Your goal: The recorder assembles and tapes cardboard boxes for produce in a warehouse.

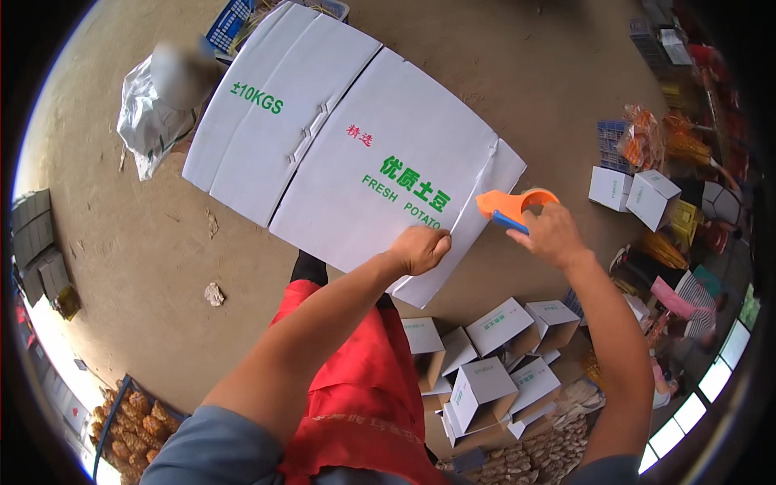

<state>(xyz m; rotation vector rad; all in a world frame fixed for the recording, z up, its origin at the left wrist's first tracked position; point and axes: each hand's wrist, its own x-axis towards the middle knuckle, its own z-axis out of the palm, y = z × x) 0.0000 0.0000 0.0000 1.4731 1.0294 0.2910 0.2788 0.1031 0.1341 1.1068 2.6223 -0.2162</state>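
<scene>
A flat white cardboard carton (339, 162) with green and red print stretches out in front of me, its flap bent along the right end. My left hand (420, 250) is closed on the carton's near edge, beside the fold of that flap. In my right hand (552, 232) is an orange tape dispenser (533, 198) with a blue handle, its front end over the flap's right edge. I cannot tell whether the dispenser touches the cardboard.
Several opened white boxes (485, 392) stand beside my right leg. Potatoes lie in heaps (533, 453) at the bottom and in a crate (133, 428) at lower left. A person in a silvery covering (149, 117) is behind the carton. Other people (687, 299) are at the right.
</scene>
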